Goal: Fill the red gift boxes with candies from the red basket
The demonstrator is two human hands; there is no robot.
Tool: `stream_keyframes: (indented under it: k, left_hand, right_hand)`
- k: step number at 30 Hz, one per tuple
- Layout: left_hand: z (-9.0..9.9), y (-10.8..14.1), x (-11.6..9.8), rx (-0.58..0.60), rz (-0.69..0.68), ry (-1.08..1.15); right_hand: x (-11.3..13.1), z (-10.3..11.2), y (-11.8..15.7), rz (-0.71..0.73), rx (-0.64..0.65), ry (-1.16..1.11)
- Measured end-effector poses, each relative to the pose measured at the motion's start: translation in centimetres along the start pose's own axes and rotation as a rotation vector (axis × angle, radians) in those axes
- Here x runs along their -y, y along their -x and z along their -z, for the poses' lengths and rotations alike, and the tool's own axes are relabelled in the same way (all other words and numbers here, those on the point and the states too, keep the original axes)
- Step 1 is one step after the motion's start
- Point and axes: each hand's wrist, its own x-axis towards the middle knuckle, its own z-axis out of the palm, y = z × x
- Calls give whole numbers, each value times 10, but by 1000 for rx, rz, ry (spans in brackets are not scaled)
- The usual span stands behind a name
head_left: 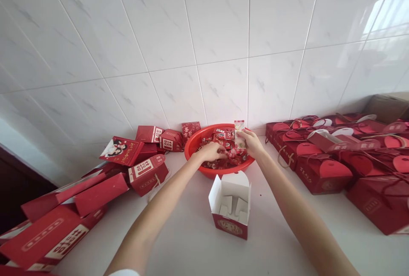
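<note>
A red plastic basket [189,147] full of small wrapped candies [220,137] stands against the tiled wall. My right hand [253,143] is closed on a pink-and-white snack packet [239,133], held upright over the basket's right side. Down among the candies, my left hand [211,152] has its fingers curled together; whatever they grip is hidden. In front of the basket sits a red gift box [230,226], its lid flaps up, showing a white inside with folded bottom flaps and no candy visible.
Red boxes [145,173] lie piled at the left, some flat or tilted. Rows of closed red boxes with rope handles [322,173] fill the right side. A brown carton [386,107] stands at the far right. The white table [191,242] meets the tiled wall [223,88].
</note>
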Motion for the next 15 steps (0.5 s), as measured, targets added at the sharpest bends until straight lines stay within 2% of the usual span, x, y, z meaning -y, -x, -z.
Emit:
stream_keyframes:
  k: [3,6,11,15]
  left_hand:
    - [4,3,1,-233,-16,70]
    - [3,3,0,-395,-51,142]
    - [-1,1,1,-514,-194,286]
    - [-5,-2,4,-521,-290,399]
  right_hand:
    - [-1,1,-1,3,13,-8]
    - [-3,2,-2,12,15,9]
    - [-3,1,-1,-10,75,88]
    - [0,-2,3,-75,160,153]
